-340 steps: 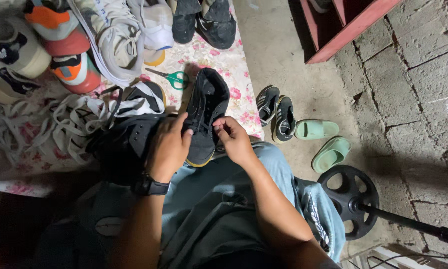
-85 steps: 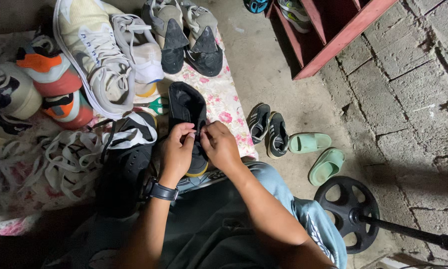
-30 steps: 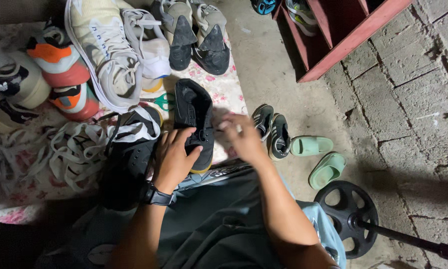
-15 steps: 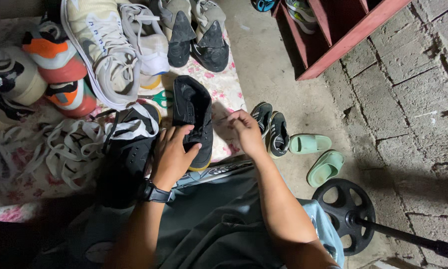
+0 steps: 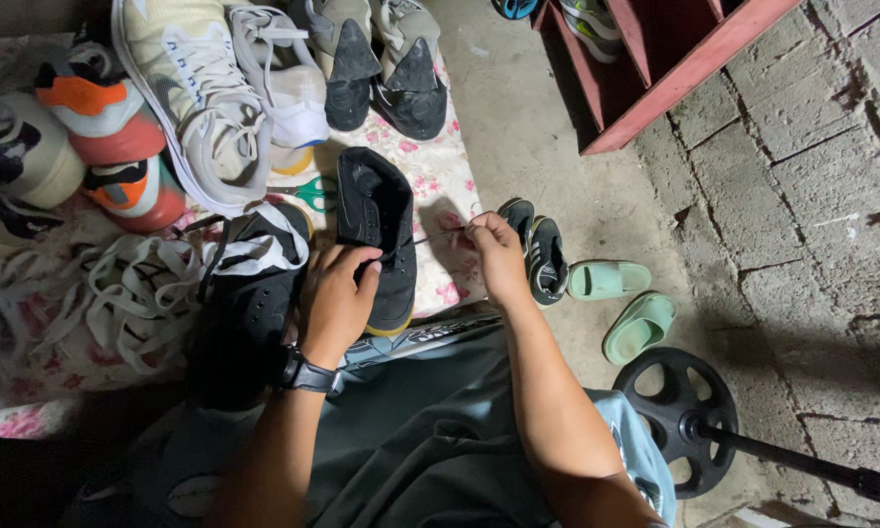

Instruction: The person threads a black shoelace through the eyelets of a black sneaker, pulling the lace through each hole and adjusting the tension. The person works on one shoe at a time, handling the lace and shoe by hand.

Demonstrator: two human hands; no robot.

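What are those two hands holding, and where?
The left hand presses on the black shoe at its laced middle. The right hand pinches the end of a thin lace drawn sideways from it.

Both forearms were bare, with no sleeves reaching them. A black wristwatch [image 5: 308, 373] with a dark band circled the wrist just below the left hand [image 5: 334, 298]. The right hand [image 5: 498, 256] wore no ring, band or glove. Below the wristwatch, a dark grey-green shirt [image 5: 410, 440] lay in soft folds. To the right of the wristwatch, light blue trousers [image 5: 635, 440] showed at 1 knee, with a dark printed panel bearing pale stripes.
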